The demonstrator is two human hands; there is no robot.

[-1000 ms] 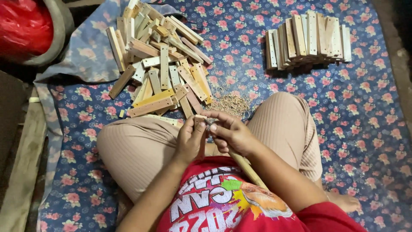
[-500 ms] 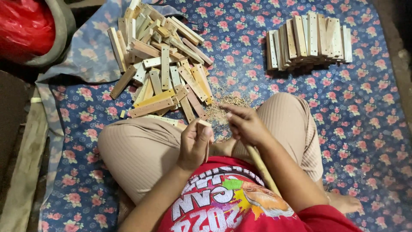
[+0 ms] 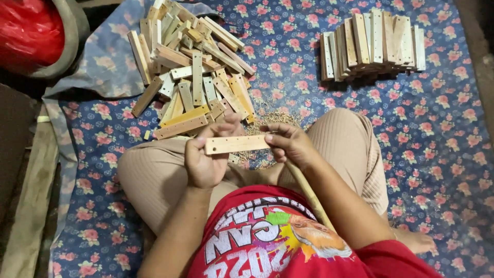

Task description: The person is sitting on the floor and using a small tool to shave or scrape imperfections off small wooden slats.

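Blue flowered cloth [image 3: 437,154] covered the floor, with loads of open room along its right edge. Loose wooden slats [image 3: 193,72] were heaped near the far left corner, a neat row of slats [image 3: 373,44] near the far right one. Left hand [image 3: 206,162] was closed on one end of a drilled slat [image 3: 236,144]; right hand [image 3: 290,146] pinched the other end while also gripping a stick [image 3: 309,193]. Half a second earlier that slat was barely showing; here it sat level over the lap.

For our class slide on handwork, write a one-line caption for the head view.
Both hands, left and right, hold a drilled wooden strip level above a floral cloth, a loose strip pile beyond.
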